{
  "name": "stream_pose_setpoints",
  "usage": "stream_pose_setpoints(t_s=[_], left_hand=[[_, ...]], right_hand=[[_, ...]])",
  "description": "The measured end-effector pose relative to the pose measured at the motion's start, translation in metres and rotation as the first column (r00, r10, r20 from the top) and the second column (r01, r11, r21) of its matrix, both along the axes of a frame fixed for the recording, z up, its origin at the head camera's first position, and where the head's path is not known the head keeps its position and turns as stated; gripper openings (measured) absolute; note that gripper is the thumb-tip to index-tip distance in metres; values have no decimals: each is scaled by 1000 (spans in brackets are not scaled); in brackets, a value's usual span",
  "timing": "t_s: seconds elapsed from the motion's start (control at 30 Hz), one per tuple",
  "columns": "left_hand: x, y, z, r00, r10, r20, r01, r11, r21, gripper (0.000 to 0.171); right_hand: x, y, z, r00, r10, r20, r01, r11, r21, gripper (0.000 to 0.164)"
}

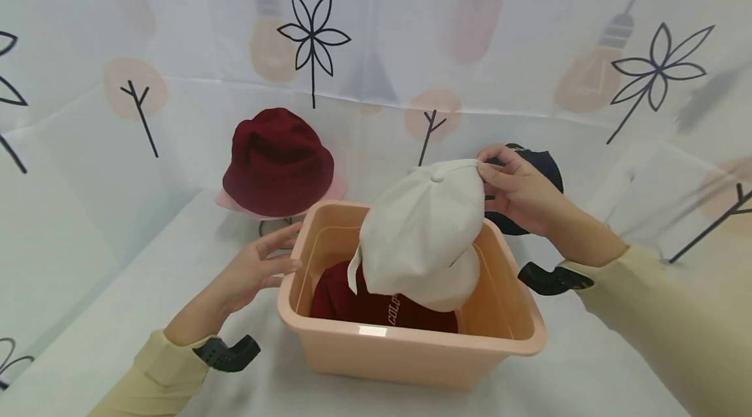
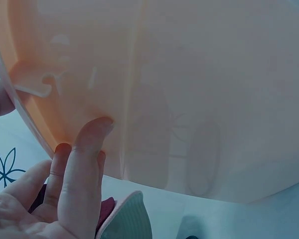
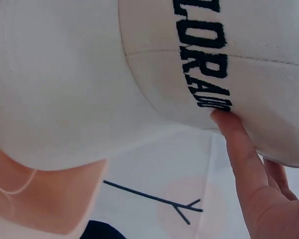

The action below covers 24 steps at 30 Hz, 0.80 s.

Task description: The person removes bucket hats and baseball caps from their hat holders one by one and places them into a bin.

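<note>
My right hand (image 1: 523, 198) pinches the front of a white baseball cap (image 1: 425, 234) between thumb and fingers, holding it tilted over a peach plastic bin (image 1: 405, 339). Dark capital lettering (image 3: 204, 50) runs across the cap's front in the right wrist view, the thumb at its lower end. Inside the bin lies a maroon cap (image 1: 346, 303) with pale lettering, partly hidden under the white one. With fingers extended, my left hand (image 1: 249, 273) rests against the bin's left side, fingertips on its wall (image 2: 154, 99) below the rim in the left wrist view.
A maroon bucket hat (image 1: 282, 162) stands behind the bin on the left, a pink brim (image 1: 339, 187) showing under it. Behind my right hand is a dark navy cap (image 1: 543, 169), partly covered. A printed white cloth (image 1: 376, 45) hangs behind the white table (image 1: 158, 267).
</note>
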State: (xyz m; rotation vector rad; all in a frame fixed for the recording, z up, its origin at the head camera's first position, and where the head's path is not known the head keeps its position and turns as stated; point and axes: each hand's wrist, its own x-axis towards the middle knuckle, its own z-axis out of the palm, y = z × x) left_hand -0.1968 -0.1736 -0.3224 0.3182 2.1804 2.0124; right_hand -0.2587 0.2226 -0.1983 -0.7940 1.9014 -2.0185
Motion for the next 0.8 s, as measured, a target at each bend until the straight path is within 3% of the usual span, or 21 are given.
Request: stream_pose_setpoints(t_s=[0.17,0.43,0.8], left_hand=[[-1,0,0,1000,-3,-2,3,1000,3,70],[1,-1,1,1000,-5,-4,5,1000,8,70],[0,0,1,1000,-10,-12,10,1000,6,69]], right_hand=[[-3,-9,-9,1000,-9,30,5,992,126,5],[-10,-23,-25,998,-6,60,-14,946,323,6],[-15,-38,-40,992,44,116,-85,922,377,8]])
